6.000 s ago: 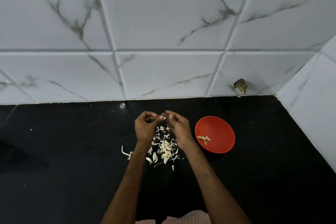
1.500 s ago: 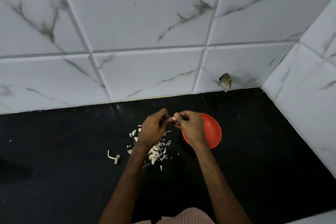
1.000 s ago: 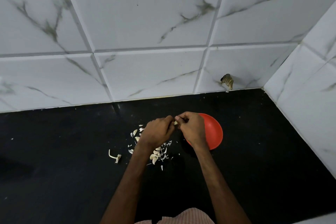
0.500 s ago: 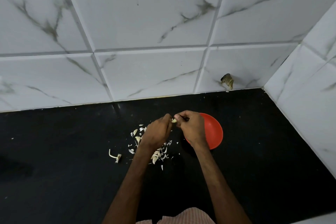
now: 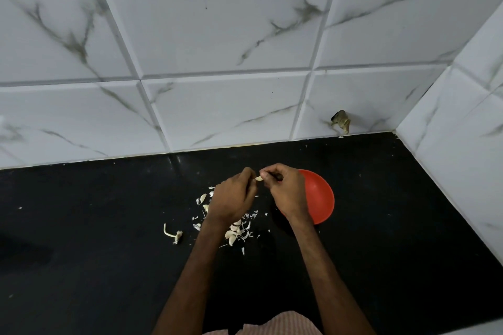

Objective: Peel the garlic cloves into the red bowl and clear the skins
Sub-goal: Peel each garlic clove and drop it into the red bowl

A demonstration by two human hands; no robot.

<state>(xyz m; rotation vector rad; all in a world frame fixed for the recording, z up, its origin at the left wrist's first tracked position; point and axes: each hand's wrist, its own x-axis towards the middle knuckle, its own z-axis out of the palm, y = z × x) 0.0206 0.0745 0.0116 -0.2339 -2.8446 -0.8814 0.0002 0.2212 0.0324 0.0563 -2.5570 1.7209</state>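
Note:
A small pale garlic clove (image 5: 258, 178) is pinched between the fingertips of my left hand (image 5: 234, 200) and my right hand (image 5: 285, 190), both raised a little above the black counter (image 5: 109, 253). The red bowl (image 5: 321, 198) stands just right of my right hand, which covers its left part; its contents are hidden. Under and left of my left hand lies a pile of garlic cloves and papery skins (image 5: 236, 230).
A garlic stem and root piece (image 5: 172, 235) lies apart, left of the pile. White marble tiles (image 5: 217, 62) close the back and the right side. A chipped hole (image 5: 341, 122) marks the wall above the counter's back edge.
Since six seconds ago both hands have shifted right, in front of the bowl. Over the last second they stay together on the clove with only small finger movements.

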